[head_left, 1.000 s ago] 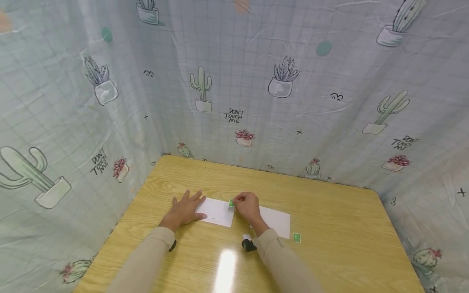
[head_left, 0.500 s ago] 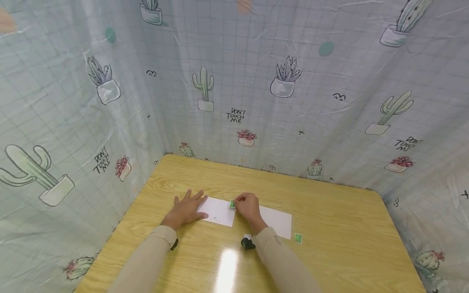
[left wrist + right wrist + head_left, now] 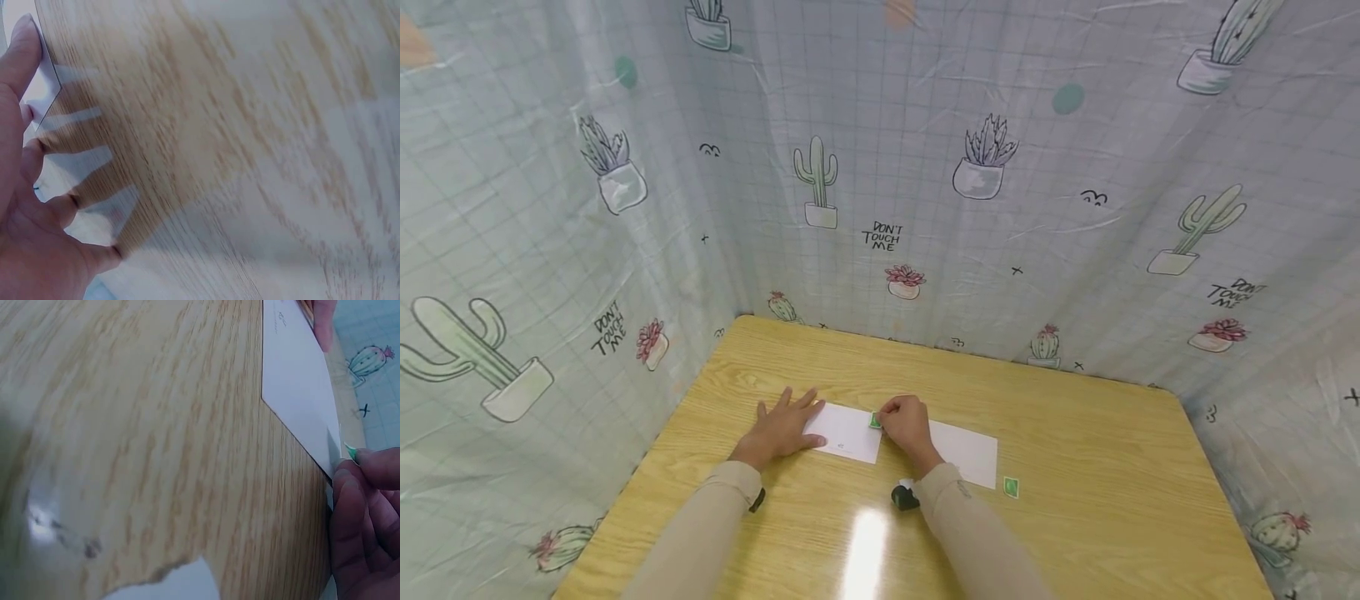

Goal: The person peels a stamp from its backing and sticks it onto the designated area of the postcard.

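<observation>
A white envelope (image 3: pixel 848 437) with small print near its lower edge lies flat on the wooden table. Across its left end my left hand (image 3: pixel 777 432) rests with fingers spread, thumb and some fingertips on the paper. Thumb and fingers of my right hand (image 3: pixel 908 423) pinch a small green stamp (image 3: pixel 875 421) with a white border at the envelope's upper right corner. In the right wrist view the stamp (image 3: pixel 352 451) stands curled up from the paper, partly hidden by the fingertips. A second white envelope (image 3: pixel 970 454) lies to the right, partly covered by my right hand and wrist.
Another green stamp (image 3: pixel 1011 487) lies on the table (image 3: pixel 1097 450), right of the second envelope. A piece of white paper with a ragged edge (image 3: pixel 169 584) shows low in the right wrist view. A cactus-print curtain (image 3: pixel 850 167) encloses the back and sides.
My right hand has lowered very slightly with the stamp at the envelope's corner. The left hand stays in place; the head view has shifted a little.
</observation>
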Tool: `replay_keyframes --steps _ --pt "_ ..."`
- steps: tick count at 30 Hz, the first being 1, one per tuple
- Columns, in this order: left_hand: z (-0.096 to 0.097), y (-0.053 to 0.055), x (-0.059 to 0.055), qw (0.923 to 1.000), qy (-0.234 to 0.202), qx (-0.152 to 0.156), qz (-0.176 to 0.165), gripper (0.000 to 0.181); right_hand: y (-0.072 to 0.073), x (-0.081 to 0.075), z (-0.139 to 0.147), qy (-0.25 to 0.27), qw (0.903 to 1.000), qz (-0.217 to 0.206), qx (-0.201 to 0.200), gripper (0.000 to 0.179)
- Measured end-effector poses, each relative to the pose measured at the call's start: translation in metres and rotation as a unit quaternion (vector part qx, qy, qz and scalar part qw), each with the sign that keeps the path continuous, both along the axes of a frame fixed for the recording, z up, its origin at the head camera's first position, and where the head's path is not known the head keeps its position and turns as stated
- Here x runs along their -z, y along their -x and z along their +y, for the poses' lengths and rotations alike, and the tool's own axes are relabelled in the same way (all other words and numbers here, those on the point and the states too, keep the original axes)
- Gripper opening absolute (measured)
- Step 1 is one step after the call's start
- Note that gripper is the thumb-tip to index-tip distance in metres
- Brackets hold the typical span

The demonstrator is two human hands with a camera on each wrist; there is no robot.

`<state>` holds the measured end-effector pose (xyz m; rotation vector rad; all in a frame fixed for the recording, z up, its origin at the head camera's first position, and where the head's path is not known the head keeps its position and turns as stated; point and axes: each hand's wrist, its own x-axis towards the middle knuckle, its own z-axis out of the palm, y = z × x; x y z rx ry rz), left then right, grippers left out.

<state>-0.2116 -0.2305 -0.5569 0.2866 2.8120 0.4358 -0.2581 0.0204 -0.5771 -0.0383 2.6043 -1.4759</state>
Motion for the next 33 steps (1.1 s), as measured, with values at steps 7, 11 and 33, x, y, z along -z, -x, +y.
replay_keyframes --steps 7,11,33 --pt "-0.002 0.002 -0.001 1.0000 -0.005 0.003 0.005 0.077 0.005 0.002 -0.002 -0.012 0.9998 -0.012 0.008 0.011" --pt "-0.002 0.005 0.000 1.0000 -0.006 0.004 0.004 0.077 0.007 0.003 -0.003 -0.028 0.9994 -0.015 0.014 0.012" --pt "0.000 0.001 0.000 1.0000 -0.005 -0.003 -0.002 0.077 0.002 -0.003 -0.012 -0.096 0.9948 -0.009 0.034 0.018"
